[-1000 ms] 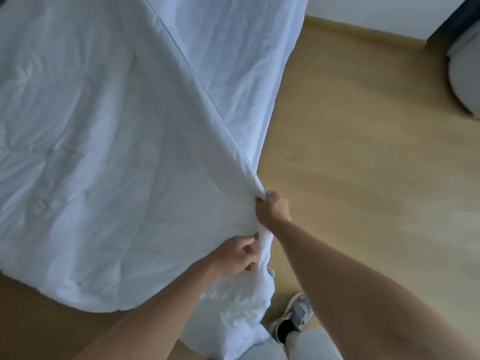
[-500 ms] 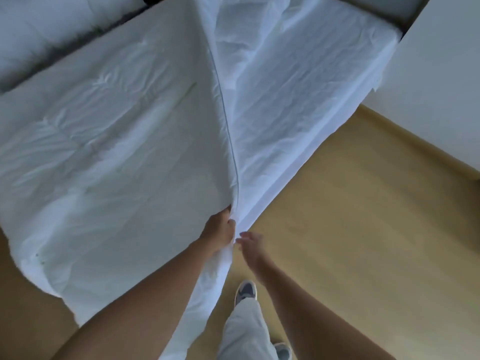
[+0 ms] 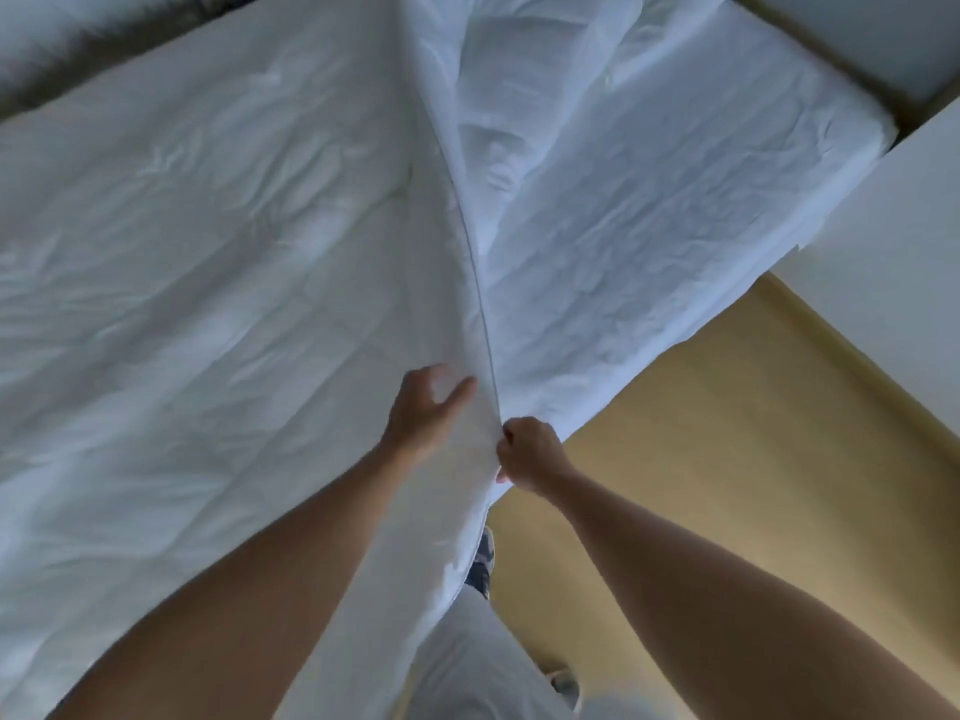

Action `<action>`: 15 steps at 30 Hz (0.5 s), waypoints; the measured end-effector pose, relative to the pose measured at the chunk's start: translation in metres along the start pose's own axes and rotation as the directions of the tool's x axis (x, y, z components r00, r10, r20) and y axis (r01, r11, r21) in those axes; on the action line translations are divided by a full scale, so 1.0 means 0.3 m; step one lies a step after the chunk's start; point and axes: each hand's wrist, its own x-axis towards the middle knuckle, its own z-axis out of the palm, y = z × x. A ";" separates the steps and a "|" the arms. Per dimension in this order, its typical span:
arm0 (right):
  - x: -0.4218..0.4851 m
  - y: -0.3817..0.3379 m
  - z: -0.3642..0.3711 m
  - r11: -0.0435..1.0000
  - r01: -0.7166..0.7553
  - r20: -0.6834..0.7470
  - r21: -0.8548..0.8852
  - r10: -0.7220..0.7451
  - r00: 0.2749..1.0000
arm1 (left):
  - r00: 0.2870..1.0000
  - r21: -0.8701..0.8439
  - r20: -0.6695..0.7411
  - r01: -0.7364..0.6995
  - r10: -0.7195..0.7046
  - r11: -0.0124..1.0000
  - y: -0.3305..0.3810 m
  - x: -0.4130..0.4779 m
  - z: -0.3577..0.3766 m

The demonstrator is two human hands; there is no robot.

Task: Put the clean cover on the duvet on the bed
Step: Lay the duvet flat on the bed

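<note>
The white duvet cover (image 3: 208, 304) lies spread over the bed and hangs off its near side. A thin dark seam line (image 3: 475, 283) runs down its raised edge towards me. My right hand (image 3: 530, 452) is curled into a fist and pinches that edge at its lower end. Just to its left, my left hand (image 3: 423, 413) lies on the cover, a bit of fabric held between thumb and fingers. The bed's white crumpled sheet (image 3: 675, 226) shows to the right of the seam. I cannot tell the duvet apart from the cover.
Wooden floor (image 3: 753, 485) stretches to the right of the bed. A white wall or cabinet side (image 3: 893, 241) stands close to the bed's far right corner. My leg in light trousers (image 3: 467, 662) and a shoe (image 3: 483, 558) are below the hanging cover.
My right hand, free half a second ago, now pinches the cover's edge. My left hand has shifted left and up onto the cover. The view has moved closer over the bed.
</note>
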 end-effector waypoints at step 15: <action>0.315 0.074 -0.847 0.946 0.058 -0.147 0.320 -0.011 0.989 | 0.978 0.362 0.170 -0.174 0.118 0.916 0.567 0.079 0.493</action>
